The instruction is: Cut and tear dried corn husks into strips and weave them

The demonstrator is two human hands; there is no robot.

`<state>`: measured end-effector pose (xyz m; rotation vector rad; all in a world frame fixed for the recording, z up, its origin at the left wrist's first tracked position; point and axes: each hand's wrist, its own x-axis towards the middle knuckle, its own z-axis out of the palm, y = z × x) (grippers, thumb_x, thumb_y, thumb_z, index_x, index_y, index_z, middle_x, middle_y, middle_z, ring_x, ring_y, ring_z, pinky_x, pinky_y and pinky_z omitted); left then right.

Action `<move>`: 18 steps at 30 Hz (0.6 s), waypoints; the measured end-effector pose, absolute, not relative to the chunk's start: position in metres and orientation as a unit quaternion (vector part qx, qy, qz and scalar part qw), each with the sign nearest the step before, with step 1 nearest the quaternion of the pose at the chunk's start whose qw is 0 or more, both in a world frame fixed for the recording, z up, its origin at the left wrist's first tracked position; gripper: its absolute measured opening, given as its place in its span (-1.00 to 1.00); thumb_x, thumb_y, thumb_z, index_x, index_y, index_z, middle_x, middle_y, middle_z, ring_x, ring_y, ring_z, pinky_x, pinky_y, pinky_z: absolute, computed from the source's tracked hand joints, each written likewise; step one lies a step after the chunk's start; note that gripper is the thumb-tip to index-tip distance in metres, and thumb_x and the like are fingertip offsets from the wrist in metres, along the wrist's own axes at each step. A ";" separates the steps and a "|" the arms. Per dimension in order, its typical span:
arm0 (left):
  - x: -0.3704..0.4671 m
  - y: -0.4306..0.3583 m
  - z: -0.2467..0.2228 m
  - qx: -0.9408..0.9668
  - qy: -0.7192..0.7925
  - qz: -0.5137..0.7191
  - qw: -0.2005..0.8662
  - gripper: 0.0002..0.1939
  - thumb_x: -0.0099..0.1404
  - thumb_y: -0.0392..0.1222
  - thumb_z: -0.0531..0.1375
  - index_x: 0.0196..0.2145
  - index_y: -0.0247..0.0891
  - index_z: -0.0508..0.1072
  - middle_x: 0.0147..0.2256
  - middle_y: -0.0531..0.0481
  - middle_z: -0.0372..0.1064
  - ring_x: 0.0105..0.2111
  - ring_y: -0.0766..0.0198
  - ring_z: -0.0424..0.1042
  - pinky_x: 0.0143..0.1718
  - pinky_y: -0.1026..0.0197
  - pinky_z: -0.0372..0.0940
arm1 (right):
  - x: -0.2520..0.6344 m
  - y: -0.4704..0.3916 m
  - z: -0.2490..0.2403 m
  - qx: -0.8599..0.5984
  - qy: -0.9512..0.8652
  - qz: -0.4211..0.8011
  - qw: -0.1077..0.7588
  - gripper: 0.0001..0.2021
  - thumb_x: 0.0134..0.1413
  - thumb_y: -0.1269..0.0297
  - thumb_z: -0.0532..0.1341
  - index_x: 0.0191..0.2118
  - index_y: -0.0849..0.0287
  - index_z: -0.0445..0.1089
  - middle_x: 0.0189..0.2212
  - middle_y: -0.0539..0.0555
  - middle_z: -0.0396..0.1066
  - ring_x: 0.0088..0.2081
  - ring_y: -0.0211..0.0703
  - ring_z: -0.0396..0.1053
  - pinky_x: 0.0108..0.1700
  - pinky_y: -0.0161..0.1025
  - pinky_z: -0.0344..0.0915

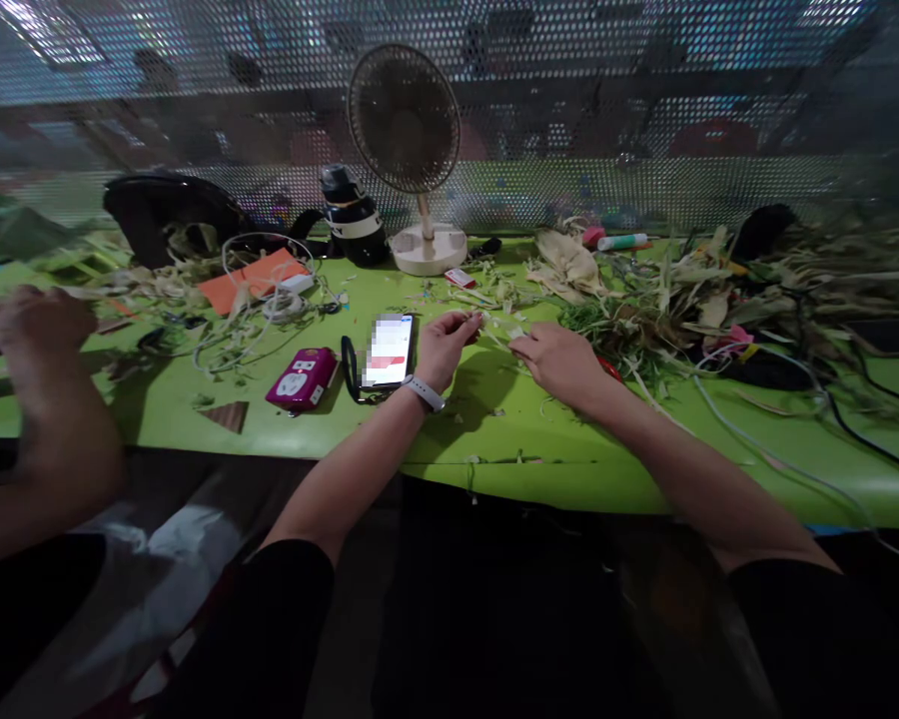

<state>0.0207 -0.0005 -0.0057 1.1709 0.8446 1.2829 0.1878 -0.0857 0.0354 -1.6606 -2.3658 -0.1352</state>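
My left hand (447,348), with a pale band on its wrist, is pinched closed just above the green table. Facing it, my right hand (558,361) is also closed. Between the two runs a thin, pale plant strip (497,340), with one end at each hand's fingertips; its exact kind is too small to make out. Beside my left wrist lies a lit phone (391,352) with a black strap. A heap of dried leaves and stems (644,300) spreads behind and to the right of my right hand.
A fan (429,248) and a dark bottle (358,232) stand at the back before a perforated metal screen (554,120). A magenta power socket box (302,379) sits left of the phone. White cable (786,479) crosses the right side. Another person's hand (41,320) is at far left.
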 end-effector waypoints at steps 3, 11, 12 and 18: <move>0.021 -0.003 -0.006 0.536 0.361 0.519 0.560 -0.62 -0.09 0.06 0.44 -0.53 -0.30 0.48 -0.55 0.08 0.37 -0.52 0.45 0.29 -0.41 0.33 0.26 | 0.194 -0.084 0.043 -0.524 -0.835 -0.011 0.167 -0.80 0.24 0.29 0.14 -0.26 0.19 0.52 -0.37 0.16 0.35 -0.28 -0.05 0.26 -0.29 -0.17 0.14; 0.019 -0.016 0.003 0.666 0.230 0.317 0.635 -0.64 -0.05 0.07 0.42 -0.52 -0.30 0.53 -0.53 0.02 0.39 -0.49 0.39 0.29 -0.38 0.27 0.24 | 0.205 -0.072 0.049 -0.483 -0.749 0.141 0.431 -0.69 0.23 0.01 0.12 -0.31 0.16 0.39 -0.27 0.14 0.46 -0.18 -0.05 0.39 -0.08 -0.11 0.26; 0.018 -0.017 0.003 0.666 0.218 0.308 0.644 -0.65 -0.03 0.08 0.42 -0.49 -0.30 0.55 -0.51 0.01 0.40 -0.48 0.39 0.30 -0.36 0.26 0.24 | 0.205 -0.070 0.046 -0.492 -0.725 0.189 0.443 -0.66 0.20 -0.04 0.12 -0.33 0.16 0.36 -0.33 0.11 0.45 -0.24 -0.08 0.40 -0.13 -0.14 0.28; 0.014 -0.017 0.003 0.646 0.198 0.302 0.673 -0.67 0.02 0.06 0.40 -0.44 -0.28 0.55 -0.46 0.01 0.40 -0.45 0.39 0.30 -0.33 0.26 0.23 | 0.193 -0.067 0.032 -0.538 -0.653 0.244 0.475 -0.63 0.17 -0.12 0.10 -0.33 0.13 0.26 -0.47 0.01 0.36 -0.40 -0.17 0.34 -0.24 -0.19 0.26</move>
